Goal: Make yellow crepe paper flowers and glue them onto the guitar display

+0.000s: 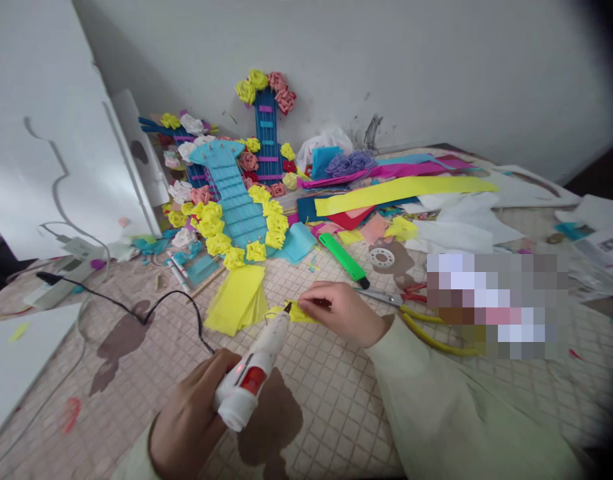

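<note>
Nearest the viewer, the left hand (191, 413) is holding the glue gun (251, 377) in a closed grip over the bench (336, 413). At the glue gun's nozzle, the right hand (344, 310) is pinching a yellow paper piece (299, 313). Beyond the glue gun, a green cutter (344, 260) and a blue paper guitar (236, 200) are lying.

free: near tablecloth (336, 373) | obstacles: yellow paper stack (235, 300), scissors (381, 297), glue gun cord (176, 297)
</note>
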Tool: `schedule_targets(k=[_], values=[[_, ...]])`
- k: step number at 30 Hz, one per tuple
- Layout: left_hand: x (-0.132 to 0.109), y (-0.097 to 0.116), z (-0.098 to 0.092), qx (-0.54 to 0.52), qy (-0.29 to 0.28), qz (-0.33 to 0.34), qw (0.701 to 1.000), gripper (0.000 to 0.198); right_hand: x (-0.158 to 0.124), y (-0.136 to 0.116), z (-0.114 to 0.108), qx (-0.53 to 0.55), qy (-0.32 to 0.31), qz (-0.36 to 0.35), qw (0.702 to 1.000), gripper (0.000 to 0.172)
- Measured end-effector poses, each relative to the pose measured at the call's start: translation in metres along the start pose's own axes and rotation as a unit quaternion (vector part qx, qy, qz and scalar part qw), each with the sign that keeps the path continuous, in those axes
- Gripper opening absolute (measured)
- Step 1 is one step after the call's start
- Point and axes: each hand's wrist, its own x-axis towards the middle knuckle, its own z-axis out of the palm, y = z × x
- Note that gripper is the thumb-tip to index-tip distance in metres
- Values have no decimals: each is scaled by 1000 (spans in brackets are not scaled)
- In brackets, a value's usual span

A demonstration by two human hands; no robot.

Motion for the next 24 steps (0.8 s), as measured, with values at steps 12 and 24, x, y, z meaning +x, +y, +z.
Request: schedule_targets(k=[12,24], values=[[0,-8,5,7,-29,43,999,20,-1,1,0,-18,-5,-16,1000,20],[-2,-9,8,33,-33,32,998,15,0,1,-1,-20,-11,-19,1000,20]])
